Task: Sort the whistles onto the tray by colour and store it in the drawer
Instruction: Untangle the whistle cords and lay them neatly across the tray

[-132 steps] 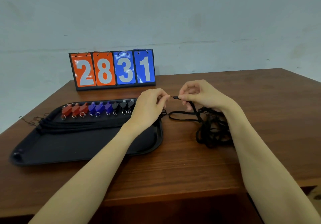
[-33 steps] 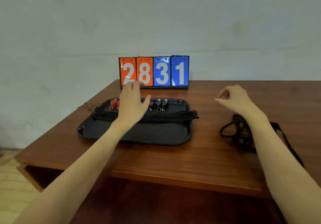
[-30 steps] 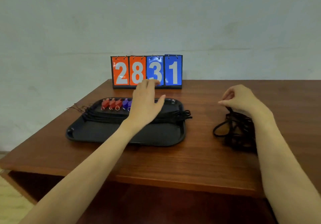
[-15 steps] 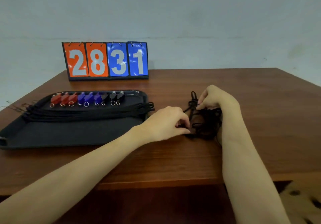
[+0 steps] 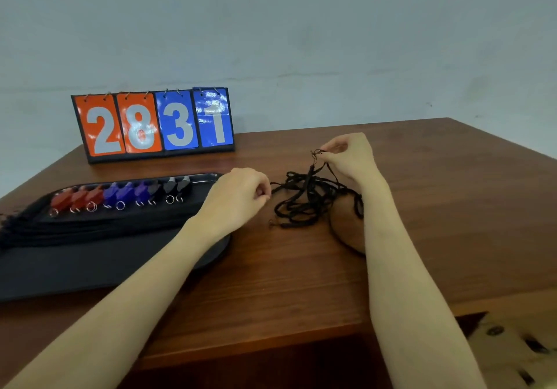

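Left hand (image 5: 241, 197) curled, pinching one strand of the tangled black cords (image 5: 307, 201) just to its right. Right hand (image 5: 349, 156) beyond, pinching a cord end, lifted. Best teased apart slowly — no yanking. Sorted whistles (image 5: 120, 197) on the tray (image 5: 75, 265), left of both hands.

There is just one camera, worn on the person's head, and it looks forward and down from close above the near edge of the brown wooden tabletop (image 5: 301, 274). Both bare arms reach out from the bottom of the picture. It faces the pale wall (image 5: 301, 26) at the back, where the orange and blue flip number board (image 5: 153, 124) stands.
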